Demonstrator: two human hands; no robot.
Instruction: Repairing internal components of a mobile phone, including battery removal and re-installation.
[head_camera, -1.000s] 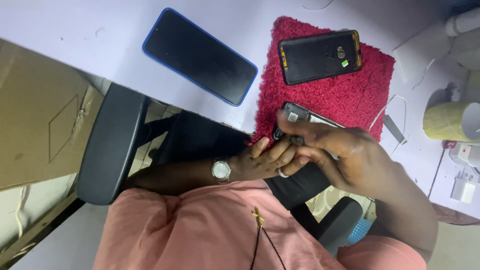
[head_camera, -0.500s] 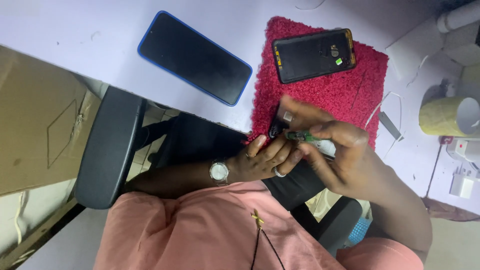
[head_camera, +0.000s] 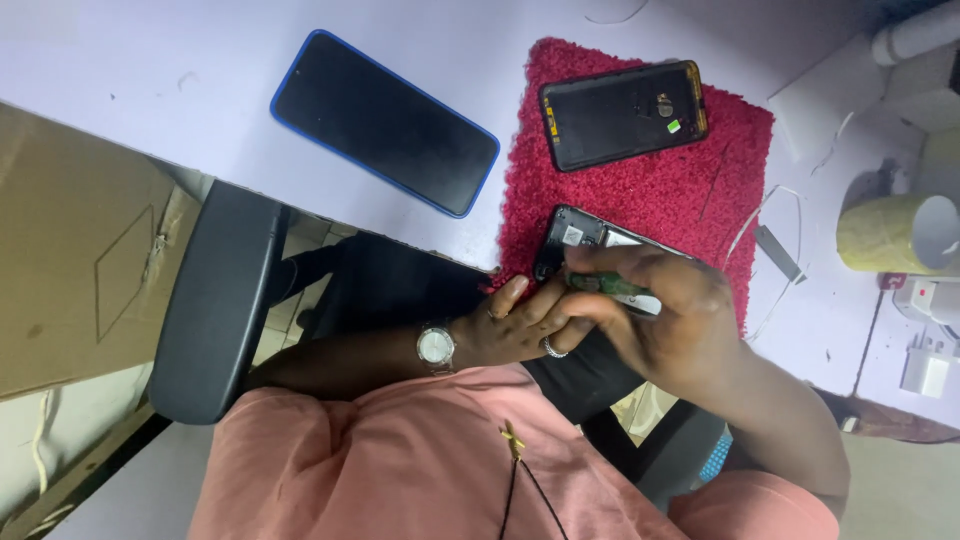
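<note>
While the left hand (head_camera: 520, 325) steadies the opened black phone (head_camera: 575, 240), the right hand (head_camera: 670, 320) pinches a green-handled tool (head_camera: 605, 285).

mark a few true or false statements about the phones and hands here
1. The blue-edged phone lies on the red mat. False: it lies on the bare table, beside the mat.
2. The left hand has a watch at its wrist. True.
3. The right hand is empty. False: its fingers pinch a small green part over the opened phone.
4. A black phone shell lies on the mat, apart from both hands. True.
5. Both hands meet at the near edge of the mat. True.
</note>
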